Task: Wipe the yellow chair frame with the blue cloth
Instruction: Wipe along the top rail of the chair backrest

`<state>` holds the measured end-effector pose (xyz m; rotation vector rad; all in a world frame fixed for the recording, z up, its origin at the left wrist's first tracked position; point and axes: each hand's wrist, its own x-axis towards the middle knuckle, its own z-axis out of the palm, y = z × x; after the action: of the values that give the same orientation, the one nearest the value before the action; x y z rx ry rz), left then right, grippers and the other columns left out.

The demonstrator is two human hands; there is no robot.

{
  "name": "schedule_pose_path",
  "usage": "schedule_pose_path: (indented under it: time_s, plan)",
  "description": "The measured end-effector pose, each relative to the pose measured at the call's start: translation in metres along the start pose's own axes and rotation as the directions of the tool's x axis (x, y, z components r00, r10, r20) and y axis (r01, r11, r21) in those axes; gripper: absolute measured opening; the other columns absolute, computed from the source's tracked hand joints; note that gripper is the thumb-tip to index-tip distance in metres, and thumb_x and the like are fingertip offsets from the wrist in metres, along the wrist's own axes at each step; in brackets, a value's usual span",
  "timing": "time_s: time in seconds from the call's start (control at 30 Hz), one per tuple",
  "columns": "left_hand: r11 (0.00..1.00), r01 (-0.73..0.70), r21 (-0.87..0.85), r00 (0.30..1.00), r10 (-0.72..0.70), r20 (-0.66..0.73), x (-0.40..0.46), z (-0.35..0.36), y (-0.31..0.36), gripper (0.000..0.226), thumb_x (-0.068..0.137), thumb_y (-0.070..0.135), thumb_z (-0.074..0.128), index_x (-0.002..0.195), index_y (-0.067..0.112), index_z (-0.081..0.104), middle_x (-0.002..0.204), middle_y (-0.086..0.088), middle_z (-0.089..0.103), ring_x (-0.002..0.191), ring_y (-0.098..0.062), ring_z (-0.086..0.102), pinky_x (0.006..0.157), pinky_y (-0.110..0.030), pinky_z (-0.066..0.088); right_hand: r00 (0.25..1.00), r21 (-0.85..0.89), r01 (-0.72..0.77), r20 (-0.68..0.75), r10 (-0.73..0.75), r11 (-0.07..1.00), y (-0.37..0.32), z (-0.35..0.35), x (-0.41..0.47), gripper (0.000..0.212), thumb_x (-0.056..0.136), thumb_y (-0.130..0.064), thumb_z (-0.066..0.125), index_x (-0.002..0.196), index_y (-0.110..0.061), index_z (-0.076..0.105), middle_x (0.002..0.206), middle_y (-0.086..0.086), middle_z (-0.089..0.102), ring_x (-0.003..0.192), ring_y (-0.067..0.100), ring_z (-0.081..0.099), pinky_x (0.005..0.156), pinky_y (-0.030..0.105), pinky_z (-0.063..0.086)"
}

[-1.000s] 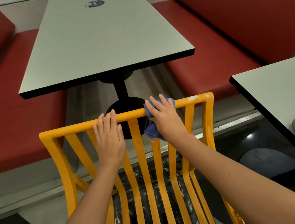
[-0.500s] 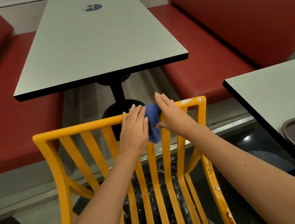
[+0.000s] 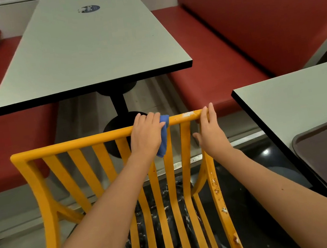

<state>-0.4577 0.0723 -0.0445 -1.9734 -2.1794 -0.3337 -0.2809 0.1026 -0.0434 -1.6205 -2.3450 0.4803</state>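
Left hand clamped our blue cloth over the yellow chair frame rail to wipe; right hand, fingers straight, steadied the corner.

From my feed I see two bare forearms reaching in from the bottom edge, each ending in one of the hands: the left hand and the right hand. No sleeves reach the wrists; both arms are uncovered right up to the frame edge. I see small dark moles behind the right hand, along that forearm.
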Motion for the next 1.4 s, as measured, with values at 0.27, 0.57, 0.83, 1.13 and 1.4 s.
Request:
schedule_pose_path:
  time_s: [0.27, 0.57, 0.83, 1.13, 1.4]
  plan:
    - [0.995, -0.102, 0.000, 0.995, 0.102, 0.006, 0.008, 0.006, 0.016, 0.028, 0.096, 0.030, 0.043, 0.111, 0.010, 0.054, 0.100, -0.008, 0.061, 0.089, -0.025, 0.055, 0.083, -0.036, 0.042, 0.999, 0.097, -0.015, -0.027, 0.018, 0.995, 0.004, -0.002, 0.000, 0.084, 0.090, -0.010, 0.057, 0.147, -0.004, -0.004, 0.157, 0.009, -0.007, 0.111, 0.030, 0.057, 0.085, 0.029, 0.050]
    - [1.000, -0.019, -0.008, 1.000, 0.019, -0.015, 0.015, 0.008, 0.029, 0.029, 0.099, 0.028, 0.035, 0.111, 0.009, 0.054, 0.100, -0.009, 0.058, 0.089, -0.025, 0.051, 0.082, -0.035, 0.037, 0.999, 0.160, -0.043, -0.007, 0.045, 0.986, 0.009, -0.002, 0.001, 0.084, 0.091, -0.007, 0.055, 0.148, -0.008, -0.008, 0.157, 0.003, -0.004, 0.101, 0.027, 0.060, 0.079, 0.024, 0.046]
    - [0.997, -0.072, 0.027, 0.996, 0.070, 0.059, 0.015, 0.005, 0.019, 0.030, 0.098, 0.032, 0.035, 0.114, 0.012, 0.050, 0.103, -0.007, 0.058, 0.091, -0.024, 0.052, 0.081, -0.034, 0.038, 0.999, 0.149, -0.041, 0.012, 0.040, 0.988, 0.010, -0.002, 0.001, 0.086, 0.091, -0.008, 0.056, 0.147, -0.008, -0.009, 0.157, 0.004, -0.006, 0.100, 0.028, 0.061, 0.080, 0.029, 0.050]
    - [0.998, 0.028, -0.049, 0.999, -0.026, 0.046, 0.020, 0.005, 0.036, 0.031, 0.100, 0.028, 0.030, 0.113, 0.011, 0.053, 0.107, -0.008, 0.057, 0.095, -0.023, 0.050, 0.086, -0.033, 0.036, 1.000, 0.117, -0.018, -0.012, 0.020, 0.993, 0.009, 0.001, 0.000, 0.089, 0.089, -0.010, 0.059, 0.147, -0.005, -0.008, 0.157, 0.007, -0.004, 0.096, 0.025, 0.062, 0.075, 0.023, 0.049]
    - [1.000, -0.016, -0.025, 0.999, 0.017, 0.033, 0.011, 0.007, 0.007, 0.030, 0.099, 0.028, 0.034, 0.114, 0.010, 0.053, 0.103, -0.009, 0.058, 0.090, -0.024, 0.051, 0.081, -0.035, 0.038, 0.999, 0.104, -0.026, -0.026, 0.029, 0.994, 0.006, 0.002, 0.000, 0.089, 0.089, -0.011, 0.059, 0.147, -0.004, -0.009, 0.157, 0.007, -0.005, 0.099, 0.024, 0.062, 0.076, 0.025, 0.050]
